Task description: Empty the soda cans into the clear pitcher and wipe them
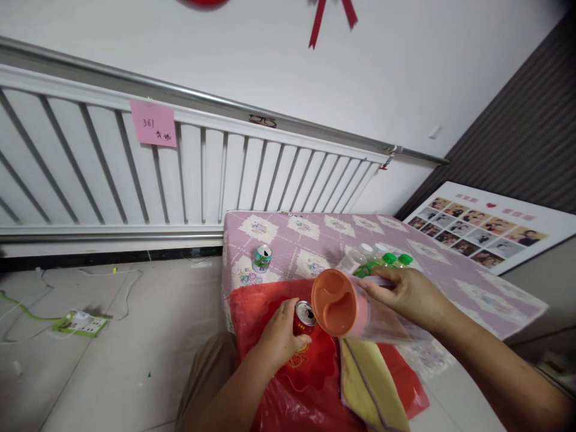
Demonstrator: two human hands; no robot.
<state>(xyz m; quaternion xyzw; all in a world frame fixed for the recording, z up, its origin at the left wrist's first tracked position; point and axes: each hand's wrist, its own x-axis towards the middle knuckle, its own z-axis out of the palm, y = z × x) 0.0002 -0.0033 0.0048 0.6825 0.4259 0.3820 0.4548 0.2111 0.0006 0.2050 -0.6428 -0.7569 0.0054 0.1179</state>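
My left hand (282,336) is wrapped round a red drink can (305,318), whose opened top faces up. My right hand (407,294) grips the handle of a clear plastic pitcher (382,324). The pitcher is tilted toward the can, and its orange lid (333,302) faces left, close beside the can's top. Whether lid and can touch, I cannot tell. Below the can is a red scalloped tray (315,366) on a red plastic sheet (252,300). A folded yellow cloth (369,378) lies under the pitcher.
A green can (261,259) stands on the patterned tablecloth (342,231). Several bottles with green and white caps (389,258) are beyond my right hand. A radiator (252,174) lines the wall, a photo board (486,228) leans at right, and a power strip (83,323) lies on the floor.
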